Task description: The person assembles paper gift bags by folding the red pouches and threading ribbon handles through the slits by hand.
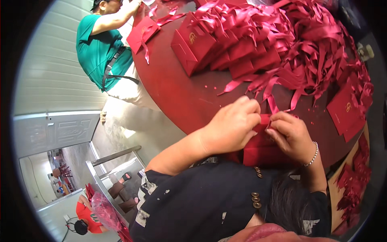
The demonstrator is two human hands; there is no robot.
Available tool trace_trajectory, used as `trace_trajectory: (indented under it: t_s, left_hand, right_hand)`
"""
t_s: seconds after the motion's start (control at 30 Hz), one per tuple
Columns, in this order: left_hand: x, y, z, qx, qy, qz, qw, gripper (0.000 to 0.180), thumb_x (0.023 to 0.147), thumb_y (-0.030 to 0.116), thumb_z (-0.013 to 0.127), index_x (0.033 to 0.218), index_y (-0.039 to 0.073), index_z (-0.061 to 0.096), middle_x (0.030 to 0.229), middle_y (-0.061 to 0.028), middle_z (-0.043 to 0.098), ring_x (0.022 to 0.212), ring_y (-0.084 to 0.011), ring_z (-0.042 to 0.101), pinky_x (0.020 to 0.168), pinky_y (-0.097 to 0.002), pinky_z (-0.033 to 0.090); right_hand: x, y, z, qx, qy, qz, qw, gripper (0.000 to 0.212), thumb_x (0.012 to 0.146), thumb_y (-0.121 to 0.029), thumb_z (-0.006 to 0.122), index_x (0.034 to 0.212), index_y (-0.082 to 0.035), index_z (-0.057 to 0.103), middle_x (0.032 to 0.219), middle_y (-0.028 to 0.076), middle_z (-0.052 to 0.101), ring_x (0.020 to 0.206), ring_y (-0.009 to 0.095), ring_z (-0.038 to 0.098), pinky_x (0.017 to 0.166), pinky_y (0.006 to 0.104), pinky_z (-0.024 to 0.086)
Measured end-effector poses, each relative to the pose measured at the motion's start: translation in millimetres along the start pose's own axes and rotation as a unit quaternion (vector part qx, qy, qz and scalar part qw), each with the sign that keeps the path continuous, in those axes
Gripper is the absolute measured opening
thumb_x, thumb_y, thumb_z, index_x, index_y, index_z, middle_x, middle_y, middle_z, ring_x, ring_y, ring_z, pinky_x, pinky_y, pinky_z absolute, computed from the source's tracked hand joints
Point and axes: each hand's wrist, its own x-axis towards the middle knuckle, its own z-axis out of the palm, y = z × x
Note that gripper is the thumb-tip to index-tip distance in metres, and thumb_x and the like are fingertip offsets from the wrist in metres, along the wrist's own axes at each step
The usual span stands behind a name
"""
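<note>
In front of my body, at the near edge of the round table, is a red paper gift bag (258, 155). My right hand (291, 135), with a beaded bracelet at its wrist, grips the bag's upper edge between thumb and fingers. To the left of it my left hand (237, 124) is held above the bag's other side. Its fingers are curled closed, and whatever they pinch is hidden. A loop of red ribbon (272, 104) lies just beyond the two hands.
On the dark red table (165, 80) stands a row of red gift bags (197, 40) beside a large ribbon heap (318, 52). Another bag (347, 109) lies at right. A person in green (100, 48) works at far left. Behind me are a metal frame (115, 156) and another person in red (89, 218).
</note>
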Motion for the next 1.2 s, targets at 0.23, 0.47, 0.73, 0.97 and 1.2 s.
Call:
trace_trajectory:
  t_s: [0.23,0.47,0.73,0.97,1.2]
  left_hand:
    - [-5,-2,4,0.013,-0.025,-0.052,0.998,0.027,0.075,0.009,0.078,0.1,0.007,0.068,0.09,-0.0048,0.065,0.094,-0.0281,0.058,0.081,-0.042,0.046]
    - [-8,1,11,0.011,0.034,-0.056,0.998,0.029,0.077,0.016,0.081,0.102,0.007,0.069,0.093,-0.0043,0.067,0.097,-0.0262,0.058,0.085,-0.0413,0.044]
    - [-8,4,16,0.036,0.008,-0.074,0.997,0.028,0.078,0.017,0.08,0.101,0.006,0.069,0.093,-0.0062,0.066,0.097,-0.0278,0.059,0.085,-0.0422,0.049]
    - [-5,8,23,0.057,-0.015,-0.092,0.994,0.027,0.082,0.019,0.077,0.1,0.005,0.063,0.094,-0.0093,0.066,0.088,-0.0302,0.064,0.076,-0.0418,0.055]
    - [-4,6,28,0.037,-0.035,-0.109,0.993,0.027,0.088,0.023,0.074,0.102,0.003,0.063,0.096,-0.0138,0.066,0.085,-0.0342,0.067,0.072,-0.0449,0.056]
  right_hand:
    - [5,-2,3,-0.013,0.012,0.023,1.0,0.009,0.088,-0.001,0.073,0.088,0.001,0.064,0.091,0.014,0.065,0.071,0.029,0.065,0.064,0.0358,0.053]
    - [3,-4,1,-0.008,0.021,0.048,0.999,0.01,0.087,-0.001,0.073,0.087,0.001,0.063,0.087,0.014,0.064,0.072,0.03,0.065,0.064,0.0365,0.052]
    - [0,4,14,-0.023,0.071,0.004,0.997,0.011,0.089,-0.006,0.074,0.089,-0.001,0.064,0.083,0.013,0.065,0.065,0.03,0.065,0.058,0.0373,0.052]
    - [-7,11,17,0.054,0.126,0.07,0.988,0.009,0.093,-0.002,0.07,0.101,0.001,0.069,0.081,0.012,0.069,0.062,0.02,0.067,0.058,0.0313,0.052]
    - [-12,20,17,0.102,0.16,0.051,0.98,0.016,0.096,0.001,0.065,0.112,0.003,0.071,0.082,0.009,0.07,0.06,0.013,0.064,0.058,0.0259,0.051]
